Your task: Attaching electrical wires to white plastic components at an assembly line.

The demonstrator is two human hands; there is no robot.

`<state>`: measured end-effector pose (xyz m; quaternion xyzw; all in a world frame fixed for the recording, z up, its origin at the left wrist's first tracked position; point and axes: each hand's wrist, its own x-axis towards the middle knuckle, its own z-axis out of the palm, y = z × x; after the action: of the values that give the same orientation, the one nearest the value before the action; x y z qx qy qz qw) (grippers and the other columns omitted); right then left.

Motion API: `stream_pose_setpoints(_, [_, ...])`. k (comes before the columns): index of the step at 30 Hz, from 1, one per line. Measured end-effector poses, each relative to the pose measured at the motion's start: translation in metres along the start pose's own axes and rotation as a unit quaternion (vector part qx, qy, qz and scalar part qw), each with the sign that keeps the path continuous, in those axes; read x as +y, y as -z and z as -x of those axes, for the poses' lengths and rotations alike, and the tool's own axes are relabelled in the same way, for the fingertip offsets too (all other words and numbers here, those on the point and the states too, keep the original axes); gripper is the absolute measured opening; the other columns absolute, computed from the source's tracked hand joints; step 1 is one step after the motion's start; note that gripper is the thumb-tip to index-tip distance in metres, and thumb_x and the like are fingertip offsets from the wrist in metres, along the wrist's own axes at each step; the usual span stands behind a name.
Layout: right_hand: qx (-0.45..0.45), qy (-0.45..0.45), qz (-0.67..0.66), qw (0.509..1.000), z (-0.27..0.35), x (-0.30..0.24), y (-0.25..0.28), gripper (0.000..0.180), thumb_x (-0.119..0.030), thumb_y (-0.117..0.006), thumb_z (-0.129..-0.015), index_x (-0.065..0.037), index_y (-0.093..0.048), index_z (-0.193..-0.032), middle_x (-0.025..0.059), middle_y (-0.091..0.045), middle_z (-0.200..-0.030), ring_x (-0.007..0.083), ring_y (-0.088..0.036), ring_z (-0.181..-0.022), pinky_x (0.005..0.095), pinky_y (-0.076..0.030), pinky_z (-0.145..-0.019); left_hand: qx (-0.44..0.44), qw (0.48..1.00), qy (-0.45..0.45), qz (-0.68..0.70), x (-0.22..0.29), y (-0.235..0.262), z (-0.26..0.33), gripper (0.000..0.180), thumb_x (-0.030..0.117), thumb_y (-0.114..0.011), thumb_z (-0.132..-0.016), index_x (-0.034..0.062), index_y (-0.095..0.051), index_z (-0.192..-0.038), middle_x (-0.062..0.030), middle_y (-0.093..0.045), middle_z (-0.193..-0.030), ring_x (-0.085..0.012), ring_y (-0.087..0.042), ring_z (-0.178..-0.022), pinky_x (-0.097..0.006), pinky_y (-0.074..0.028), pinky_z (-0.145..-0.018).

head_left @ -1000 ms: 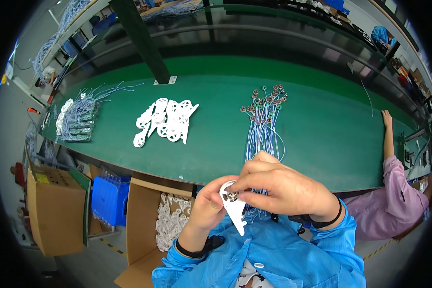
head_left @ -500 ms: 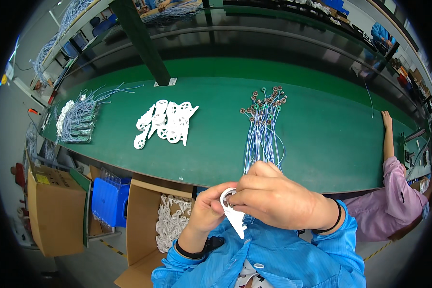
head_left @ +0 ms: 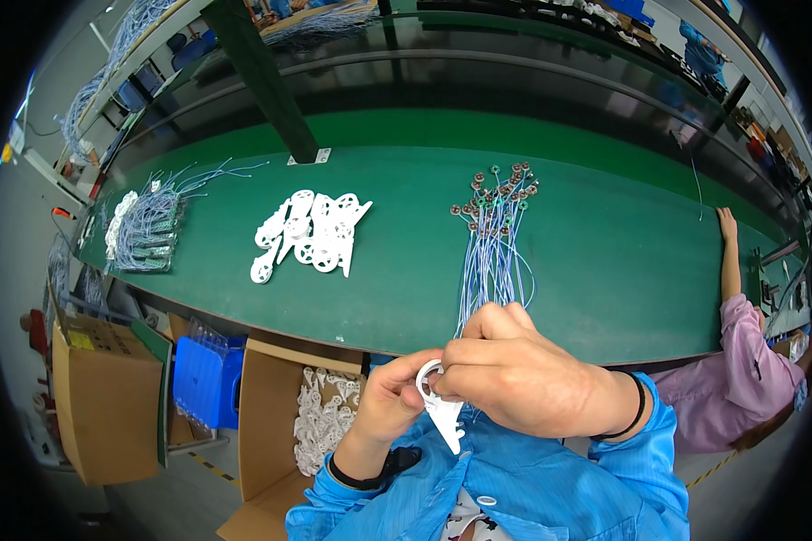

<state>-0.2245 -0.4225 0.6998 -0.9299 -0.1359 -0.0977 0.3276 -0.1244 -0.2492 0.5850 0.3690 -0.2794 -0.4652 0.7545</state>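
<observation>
A white plastic part (head_left: 443,417) with a ring at one end and a tapered tail is gripped at its ring by my left hand (head_left: 390,397). The fingers of my right hand (head_left: 514,374) are pinched together inside the ring. What they hold there is mostly hidden behind the fingers. Beyond my hands, a bundle of blue-white wires (head_left: 492,270) lies on the green bench, with small round brown and green pieces (head_left: 496,200) at the far ends. To the left of it sits a pile of similar white parts (head_left: 311,230).
At the bench's left end lies a clump of wired pieces (head_left: 149,225). Below the bench edge stand an open cardboard box (head_left: 266,424) of white parts, a blue bin (head_left: 206,379) and another carton (head_left: 104,397). A person in a pink sleeve (head_left: 740,347) rests an arm on the bench at right.
Both hands stay nearly in place. My right fingers have shifted slightly on the ring, and the white part has dropped a little.
</observation>
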Motion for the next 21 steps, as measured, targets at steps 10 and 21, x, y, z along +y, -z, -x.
stream_pose_setpoints(10, [0.010, -0.011, 0.038, 0.999, 0.002, 0.005, -0.009, 0.017, -0.002, -0.061, -0.069, -0.009, -0.062, -0.084, 0.0007, -0.052, -0.085, 0.0210, -0.045, -0.086, 0.0321, -0.033, -0.072, 0.020, 0.999, -0.007, -0.049, -0.007, 0.003, 0.001, 0.070, 0.043, -0.064, -0.086, -0.0086, -0.048, -0.130, -0.0071, -0.062, -0.110, -0.0114, -0.056, -0.100, -0.026, -0.045, -0.087])
stream_pose_setpoints(21, [0.047, -0.047, -0.031, 0.997, 0.003, 0.007, -0.003, 0.024, -0.010, -0.071, -0.078, -0.005, -0.066, -0.101, 0.0030, -0.058, -0.093, 0.0221, -0.051, -0.089, 0.0336, -0.038, -0.077, -0.030, 0.993, 0.003, 0.112, -0.016, 0.014, -0.013, 0.071, 0.045, -0.059, -0.086, -0.0058, -0.043, -0.133, -0.0139, -0.059, -0.122, -0.0211, -0.059, -0.110, -0.036, -0.048, -0.094])
